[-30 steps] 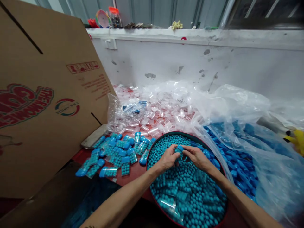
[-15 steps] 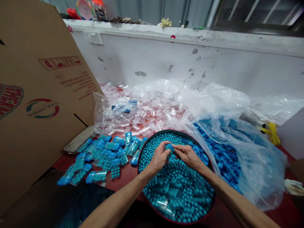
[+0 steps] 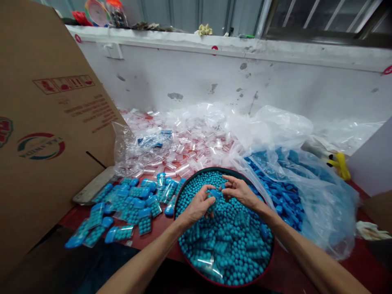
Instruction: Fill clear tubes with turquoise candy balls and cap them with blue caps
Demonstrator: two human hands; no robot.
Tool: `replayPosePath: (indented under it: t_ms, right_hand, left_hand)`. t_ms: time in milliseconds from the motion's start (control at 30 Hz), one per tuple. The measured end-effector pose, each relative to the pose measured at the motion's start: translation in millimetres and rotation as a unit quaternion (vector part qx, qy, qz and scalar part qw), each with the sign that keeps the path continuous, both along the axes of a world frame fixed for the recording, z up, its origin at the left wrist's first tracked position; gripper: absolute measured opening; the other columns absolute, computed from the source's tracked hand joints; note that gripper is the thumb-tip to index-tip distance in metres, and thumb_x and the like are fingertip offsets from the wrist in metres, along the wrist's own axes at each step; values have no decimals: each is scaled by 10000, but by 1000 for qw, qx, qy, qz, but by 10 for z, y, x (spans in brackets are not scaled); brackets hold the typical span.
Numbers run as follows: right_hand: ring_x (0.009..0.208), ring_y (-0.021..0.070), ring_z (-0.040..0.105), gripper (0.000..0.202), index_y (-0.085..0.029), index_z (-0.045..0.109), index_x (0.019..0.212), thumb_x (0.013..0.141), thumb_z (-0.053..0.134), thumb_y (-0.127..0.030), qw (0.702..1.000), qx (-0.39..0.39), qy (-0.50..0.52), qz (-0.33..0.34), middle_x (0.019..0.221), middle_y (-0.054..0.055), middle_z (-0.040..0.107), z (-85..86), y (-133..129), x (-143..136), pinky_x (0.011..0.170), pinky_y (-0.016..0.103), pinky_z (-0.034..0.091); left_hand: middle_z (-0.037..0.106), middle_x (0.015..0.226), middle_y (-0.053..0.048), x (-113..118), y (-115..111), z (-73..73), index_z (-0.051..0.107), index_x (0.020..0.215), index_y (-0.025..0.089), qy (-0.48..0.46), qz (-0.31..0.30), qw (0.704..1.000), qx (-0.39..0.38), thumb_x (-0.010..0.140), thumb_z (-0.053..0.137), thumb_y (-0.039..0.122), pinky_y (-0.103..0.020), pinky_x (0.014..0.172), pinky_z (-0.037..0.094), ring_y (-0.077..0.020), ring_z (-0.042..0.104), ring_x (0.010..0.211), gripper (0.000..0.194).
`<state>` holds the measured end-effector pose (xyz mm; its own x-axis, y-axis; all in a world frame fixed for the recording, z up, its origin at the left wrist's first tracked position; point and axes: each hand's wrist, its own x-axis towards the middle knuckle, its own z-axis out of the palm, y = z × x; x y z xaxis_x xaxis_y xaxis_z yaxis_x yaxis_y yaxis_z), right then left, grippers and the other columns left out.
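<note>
A round tub full of small teal balls stands in front of me, with some clear cases lying among the balls. Over it, my left hand grips a small case with a blue cap between thumb and fingers. Just to the right, my right hand has its index finger stretched out above the thumb and other fingers; a small blue bit shows at its fingertips, too small to name. Filled blue-capped cases lie in a pile left of the tub.
A big cardboard box rises at the left. Clear empty cases spread behind the tub. Blue caps lie in a plastic bag at the right, near a yellow-handled tool. A white wall stands behind.
My right hand has drawn slightly away from the blue-capped case, its index finger now extended. My left hand still holds the case, now a little lower. The view has shifted slightly.
</note>
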<state>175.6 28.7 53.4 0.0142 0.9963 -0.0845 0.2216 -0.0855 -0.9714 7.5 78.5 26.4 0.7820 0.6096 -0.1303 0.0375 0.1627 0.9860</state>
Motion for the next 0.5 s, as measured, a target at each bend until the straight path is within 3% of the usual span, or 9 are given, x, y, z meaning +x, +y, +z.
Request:
replayPosePath:
  t_ms: [133,233,333,500]
  right_hand:
    - [848,182,542,355,-168,495,1127,794,441,-281,980,99,-165,40,944,69,577,69,-74,-175,764,335,432]
    - [1026,238,462,641,-145,331,1256,703,579,-350,955,129,-255,80,1142,128,469,92,-162,-248,856,377,386]
    - [962,247,489,838,-133,245,1288,601,667,-361,942,122,-305,76,1113,139,449,49,-196,-303,797,382,424]
    - [885,207,518,638,-159,338,1190,627,617,-273,934,195,-300,-11,1009,91,494,-48,-120,-374,753,338,444]
  left_hand:
    - [429,573,71,67,-54,34,329,1170,217,-14,61,998,23,770,457,277,-155,331,294,-51,422,362,424]
    - [404,553,75,107,-98,84,372,1165,200,-40,104,994,-14,756,480,257,-150,363,266,-34,363,386,427]
    - [473,632,52,128,-125,144,426,1117,173,-69,123,988,-64,716,537,254,-152,434,309,-32,385,454,424]
    - [544,741,9,169,-118,242,491,987,141,-108,135,980,-99,656,595,275,-192,598,397,-85,501,631,372]
